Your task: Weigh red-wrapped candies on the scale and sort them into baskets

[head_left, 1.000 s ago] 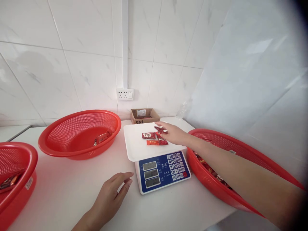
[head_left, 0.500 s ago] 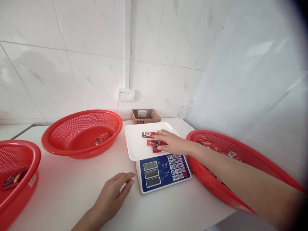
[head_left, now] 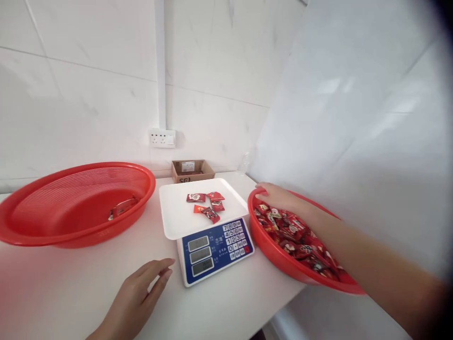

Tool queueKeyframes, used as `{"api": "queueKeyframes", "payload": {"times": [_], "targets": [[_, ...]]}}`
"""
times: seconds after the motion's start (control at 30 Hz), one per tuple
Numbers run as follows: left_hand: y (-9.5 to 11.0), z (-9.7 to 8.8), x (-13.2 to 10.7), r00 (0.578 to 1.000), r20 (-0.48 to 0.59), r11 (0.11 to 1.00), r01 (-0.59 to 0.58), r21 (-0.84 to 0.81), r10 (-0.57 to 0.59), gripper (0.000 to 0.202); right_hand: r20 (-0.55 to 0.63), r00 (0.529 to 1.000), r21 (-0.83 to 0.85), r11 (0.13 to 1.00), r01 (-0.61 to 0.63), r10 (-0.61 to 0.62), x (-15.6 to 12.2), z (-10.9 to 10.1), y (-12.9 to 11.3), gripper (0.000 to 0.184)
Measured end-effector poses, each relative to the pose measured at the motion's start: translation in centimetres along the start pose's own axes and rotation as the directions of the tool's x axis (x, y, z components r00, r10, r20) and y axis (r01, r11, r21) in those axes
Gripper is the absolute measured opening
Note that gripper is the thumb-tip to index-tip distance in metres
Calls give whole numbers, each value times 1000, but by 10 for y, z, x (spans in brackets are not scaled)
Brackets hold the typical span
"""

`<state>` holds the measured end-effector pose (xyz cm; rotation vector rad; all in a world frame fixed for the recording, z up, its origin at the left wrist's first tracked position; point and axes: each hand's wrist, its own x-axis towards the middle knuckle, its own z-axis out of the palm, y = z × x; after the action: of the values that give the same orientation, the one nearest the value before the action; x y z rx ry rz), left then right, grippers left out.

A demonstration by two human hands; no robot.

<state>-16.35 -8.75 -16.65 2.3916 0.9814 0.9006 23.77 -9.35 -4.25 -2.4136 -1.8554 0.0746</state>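
Observation:
Several small red candy packets (head_left: 196, 198) lie loose on the white tray (head_left: 173, 215) of a digital scale (head_left: 216, 252) with a blue keypad panel. My left hand (head_left: 136, 295) hovers over the table at the scale's left front corner, thumb and index finger apart, holding nothing. Above the left rim of the right red basket (head_left: 269, 248) is my right hand (head_left: 278, 196), its thumb and fingers apart and no packet visible in it. Many wrapped candies (head_left: 295, 231) fill that basket, and my forearm covers part of them.
A large red basket (head_left: 78, 172) with a few packets (head_left: 123, 207) stands on the left. Behind the scale is a small open cardboard box (head_left: 193, 172), with a clear plastic item (head_left: 245, 163) beside it. A wall socket (head_left: 162, 139) is above the white table (head_left: 141, 257).
My right hand has left the packets on the tray and moved right to the basket. The packets stay there, more spread out. The view has turned right; my left hand keeps its pose.

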Motion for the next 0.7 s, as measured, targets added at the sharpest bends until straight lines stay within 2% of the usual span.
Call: {"api": "queueKeyframes", "payload": {"times": [0.1, 0.2, 0.3, 0.37, 0.5, 0.6, 0.7], "targets": [[-4, 3, 0, 1000, -3, 1000, -6, 19, 6, 23, 207, 970, -66, 991, -118, 129, -21, 18, 44, 40], [-7, 6, 0, 1000, 13, 1000, 0, 26, -1, 26, 313, 933, -88, 983, -159, 179, -40, 43, 65, 59], [-10, 8, 0, 999, 27, 999, 37, 40, -38, 29, 298, 934, -97, 980, -175, 196, -49, 59, 66, 72], [-12, 9, 0, 998, 29, 997, 62, 47, -63, 30, 273, 944, -87, 982, -166, 184, -48, 62, 64, 61], [-15, 10, 0, 994, 27, 994, 105, 43, -106, 28, 210, 962, -46, 984, -170, 176, -42, 50, 66, 33], [-16, 10, 1, 989, 33, 989, 140, 39, -141, 29, 120, 976, 5, 983, -185, 183, -37, 36, 71, 34], [-16, 10, 1, 989, 41, 989, 143, 41, -144, 30, 128, 980, 64, 985, -158, 149, -37, 32, 70, 36]]}}
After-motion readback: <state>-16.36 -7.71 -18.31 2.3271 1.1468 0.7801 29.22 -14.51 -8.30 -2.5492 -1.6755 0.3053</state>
